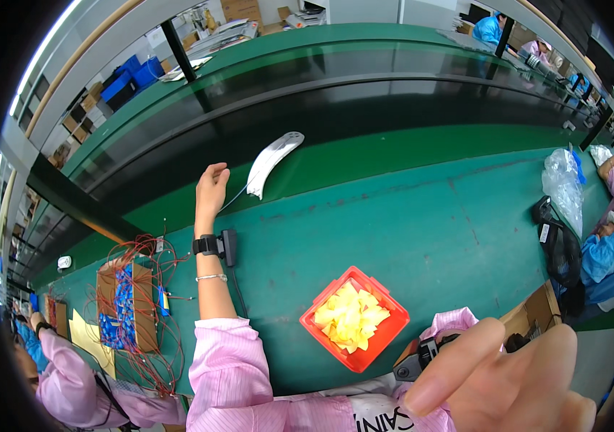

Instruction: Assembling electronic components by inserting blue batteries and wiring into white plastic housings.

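The left arm stretches almost straight ahead over the green counter [422, 230], its striped pink sleeve [227, 353] ending below a thin bracelet [211, 277] and a black wristband [209, 245] carrying a boxy module. Its left grip [210, 191] looks loosely open, fingers slightly bent and leaning right, with nothing visible in it. The right arm folds back so that the right grip [516, 381] looms very near the lens, fingers partly extended and cut by the lower edge; whether it pinches anything, I cannot tell. Smooth, glossy and curved like a shoehorn, a white part [272, 164] lies on the darker green strip beyond the counter, just right of the left grip and apart from its fingers. A thin wire [234, 198] slants from it toward the wrist; contact is unclear. Nearer the body, left of the right grip, sits a red plastic bin [379, 344] heaped with flat, crinkled yellow pieces [350, 315].
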`<state>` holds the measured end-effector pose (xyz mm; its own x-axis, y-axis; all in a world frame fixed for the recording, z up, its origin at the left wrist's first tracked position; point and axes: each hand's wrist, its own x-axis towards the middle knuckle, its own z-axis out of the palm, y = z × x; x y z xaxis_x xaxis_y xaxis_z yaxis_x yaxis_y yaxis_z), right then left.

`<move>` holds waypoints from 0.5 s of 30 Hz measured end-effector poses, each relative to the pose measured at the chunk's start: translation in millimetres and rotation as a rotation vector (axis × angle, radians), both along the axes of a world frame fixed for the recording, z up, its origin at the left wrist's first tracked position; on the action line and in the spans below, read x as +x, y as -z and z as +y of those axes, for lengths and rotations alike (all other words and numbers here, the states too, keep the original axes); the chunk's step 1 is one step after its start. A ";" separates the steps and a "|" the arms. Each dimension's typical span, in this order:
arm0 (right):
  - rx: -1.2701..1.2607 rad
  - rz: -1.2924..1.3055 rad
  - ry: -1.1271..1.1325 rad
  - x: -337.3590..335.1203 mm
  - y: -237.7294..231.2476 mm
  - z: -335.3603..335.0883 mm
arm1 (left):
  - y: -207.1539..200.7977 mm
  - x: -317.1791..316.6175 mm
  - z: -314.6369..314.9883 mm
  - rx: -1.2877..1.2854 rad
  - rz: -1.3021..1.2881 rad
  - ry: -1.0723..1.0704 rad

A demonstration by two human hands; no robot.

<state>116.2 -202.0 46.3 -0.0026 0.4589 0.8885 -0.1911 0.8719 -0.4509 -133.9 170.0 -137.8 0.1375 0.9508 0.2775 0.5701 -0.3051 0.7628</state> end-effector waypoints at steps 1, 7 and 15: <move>-0.001 0.001 0.002 0.4 0.2 0.0 | -1.7 4.7 -2.1 -0.006 0.007 0.007; 0.011 -0.013 0.014 -0.7 -5.0 -8.6 | -7.9 21.4 -7.4 -0.037 0.009 0.066; -0.012 -0.009 0.022 -0.6 -1.4 -9.3 | -5.0 18.1 -10.8 -0.057 -0.002 0.087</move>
